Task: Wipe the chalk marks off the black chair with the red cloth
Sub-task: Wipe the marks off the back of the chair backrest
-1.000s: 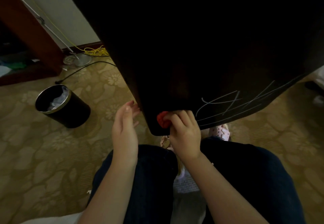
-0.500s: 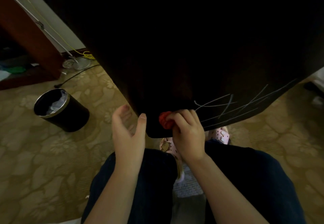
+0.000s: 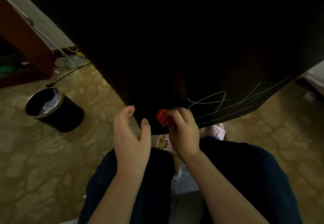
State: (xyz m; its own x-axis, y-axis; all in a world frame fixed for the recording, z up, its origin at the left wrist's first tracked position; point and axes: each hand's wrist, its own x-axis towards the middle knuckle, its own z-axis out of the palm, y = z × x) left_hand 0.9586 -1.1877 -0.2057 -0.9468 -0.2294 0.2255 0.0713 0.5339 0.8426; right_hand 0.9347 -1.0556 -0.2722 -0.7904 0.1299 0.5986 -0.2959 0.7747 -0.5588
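The right hand (image 3: 184, 132) pinches the bunched red cloth (image 3: 163, 117) against the black chair (image 3: 175, 48) at its lower edge, just left of the chalk marks (image 3: 228, 104). The loosely open left hand (image 3: 131, 132) would best brace the corner while firm strokes sweep rightward.

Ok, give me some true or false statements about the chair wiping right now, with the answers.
1. The right hand holds the red cloth at the black chair, near its lower edge. True.
2. The chalk marks are all wiped off. False: white lines show right of the cloth.
3. The black waste bin stands upright on the carpet. True.
4. The left hand holds a second cloth. False: it holds nothing and sits at the chair's edge.
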